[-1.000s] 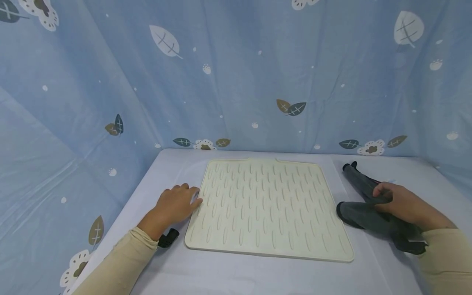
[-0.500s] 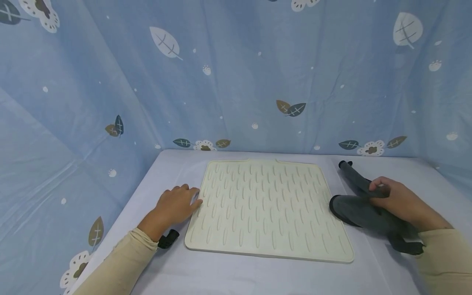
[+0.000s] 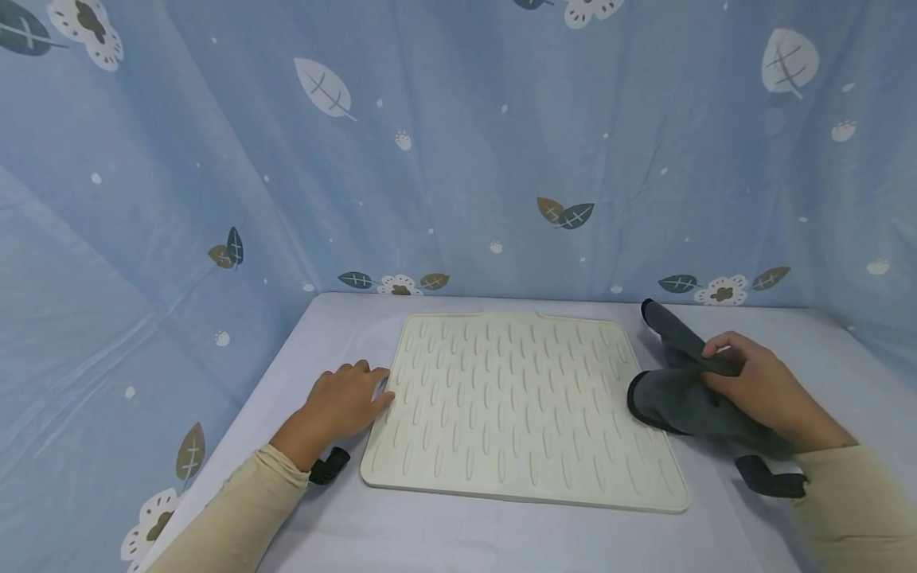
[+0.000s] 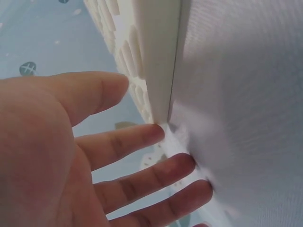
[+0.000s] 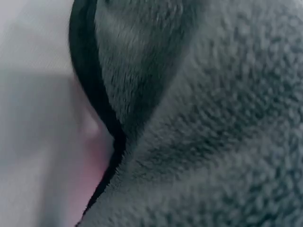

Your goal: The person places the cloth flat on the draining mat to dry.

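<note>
Standing before blue leaf-print curtains [image 3: 466,159], a white-draped table [image 3: 501,541] bearing a ribbed cream mat [image 3: 526,406], right hand [image 3: 766,390] pinching grey cloth [image 3: 688,404] at its right edge, left hand [image 3: 340,402] at its left, the left-wrist view showing fingers [image 4: 147,179] apart, the right-wrist view the cloth's fuzzy pile [image 5: 227,132]

Pale blue fabric [image 3: 458,143], printed with leaves [image 3: 575,216], white flowers [image 3: 721,292] and small paw prints [image 3: 843,131], hangs loosely creased behind and along both sides of a white-covered table [image 3: 530,543] in soft light.
</note>
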A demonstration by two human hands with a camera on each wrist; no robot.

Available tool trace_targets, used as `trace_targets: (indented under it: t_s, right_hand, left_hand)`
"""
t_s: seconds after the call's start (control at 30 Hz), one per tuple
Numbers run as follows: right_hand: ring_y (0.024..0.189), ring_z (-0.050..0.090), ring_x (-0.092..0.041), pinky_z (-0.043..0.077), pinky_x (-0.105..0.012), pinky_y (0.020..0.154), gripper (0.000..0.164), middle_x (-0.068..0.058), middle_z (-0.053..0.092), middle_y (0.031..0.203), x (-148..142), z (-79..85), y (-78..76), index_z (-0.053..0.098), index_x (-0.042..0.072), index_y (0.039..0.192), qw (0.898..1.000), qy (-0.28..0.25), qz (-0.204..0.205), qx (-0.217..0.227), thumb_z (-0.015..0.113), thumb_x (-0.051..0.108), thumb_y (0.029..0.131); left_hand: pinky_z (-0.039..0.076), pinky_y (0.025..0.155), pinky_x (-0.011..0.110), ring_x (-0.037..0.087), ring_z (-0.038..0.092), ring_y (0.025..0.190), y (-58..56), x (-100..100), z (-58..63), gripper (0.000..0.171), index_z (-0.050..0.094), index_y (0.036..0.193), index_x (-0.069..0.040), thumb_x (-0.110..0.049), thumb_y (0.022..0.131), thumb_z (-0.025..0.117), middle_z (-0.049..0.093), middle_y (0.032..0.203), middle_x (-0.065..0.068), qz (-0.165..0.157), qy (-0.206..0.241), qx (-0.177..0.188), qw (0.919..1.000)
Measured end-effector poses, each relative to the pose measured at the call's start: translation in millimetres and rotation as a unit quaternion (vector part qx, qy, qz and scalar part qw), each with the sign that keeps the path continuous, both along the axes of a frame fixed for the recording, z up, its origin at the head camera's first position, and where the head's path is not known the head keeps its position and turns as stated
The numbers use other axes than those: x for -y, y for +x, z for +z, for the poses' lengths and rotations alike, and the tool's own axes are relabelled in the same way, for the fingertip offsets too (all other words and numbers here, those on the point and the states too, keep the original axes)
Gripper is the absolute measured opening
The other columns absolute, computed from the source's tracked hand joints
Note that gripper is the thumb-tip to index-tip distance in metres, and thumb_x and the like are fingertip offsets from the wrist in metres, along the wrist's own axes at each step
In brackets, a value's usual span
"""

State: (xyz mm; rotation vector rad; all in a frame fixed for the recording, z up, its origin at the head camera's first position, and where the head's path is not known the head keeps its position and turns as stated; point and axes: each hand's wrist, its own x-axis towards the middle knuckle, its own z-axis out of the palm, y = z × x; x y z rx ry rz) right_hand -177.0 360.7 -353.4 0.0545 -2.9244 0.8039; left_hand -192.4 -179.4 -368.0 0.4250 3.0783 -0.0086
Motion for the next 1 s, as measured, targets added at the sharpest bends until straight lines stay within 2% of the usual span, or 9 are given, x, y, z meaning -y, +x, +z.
trace_targets:
  t_s: [0.33, 0.5, 0.73, 1.0]
  right_hand:
    - [0.079, 0.053, -0.004, 0.039, -0.018, 0.064, 0.026, -0.026, 0.066, 0.107, 19, 8.9, 6.5, 0.055, 0.007, 0.113, 0.997, -0.022, 0.015, -0.069, 0.069, 0.010, 0.091]
    - [0.080, 0.049, 0.010, 0.038, -0.013, 0.066, 0.025, -0.024, 0.065, 0.108, 27, 12.0, 10.2, 0.056, 0.006, 0.112, 0.995, -0.041, 0.032, -0.087, 0.069, 0.007, 0.091]
    - [0.083, 0.050, 0.013, 0.040, -0.016, 0.066, 0.023, -0.014, 0.063, 0.106, 41, 20.9, 16.2, 0.056, 0.006, 0.110, 0.991, -0.053, 0.052, -0.109, 0.069, 0.006, 0.091]
    - [0.082, 0.053, 0.008, 0.044, -0.019, 0.062, 0.025, -0.013, 0.063, 0.105, 59, 25.0, 22.7, 0.057, 0.004, 0.111, 0.985, -0.075, 0.082, -0.132, 0.069, 0.000, 0.090]
  left_hand:
    - [0.052, 0.084, 0.054, 0.035, 0.063, 0.109, -3.2, 3, -4.6, 0.047, 0.061, 0.135, -0.006, -0.032, 0.097, 0.065, 0.064, 0.121, 0.019, -0.012, -0.002, -0.014, 0.9998]
    - [0.053, 0.082, 0.054, 0.034, 0.063, 0.106, -4.3, 5, -5.8, 0.047, 0.062, 0.135, -0.006, -0.033, 0.096, 0.067, 0.064, 0.118, 0.018, -0.013, 0.000, -0.014, 0.9998]
    - [0.053, 0.083, 0.054, 0.034, 0.063, 0.108, -5.4, 6, -3.9, 0.047, 0.062, 0.135, -0.007, -0.033, 0.095, 0.067, 0.064, 0.119, 0.018, -0.007, 0.002, -0.011, 0.9999]
    - [0.053, 0.081, 0.052, 0.033, 0.063, 0.104, -5.8, 5, -3.2, 0.048, 0.062, 0.135, -0.007, -0.033, 0.095, 0.068, 0.064, 0.118, 0.017, -0.012, -0.001, -0.012, 0.9999]
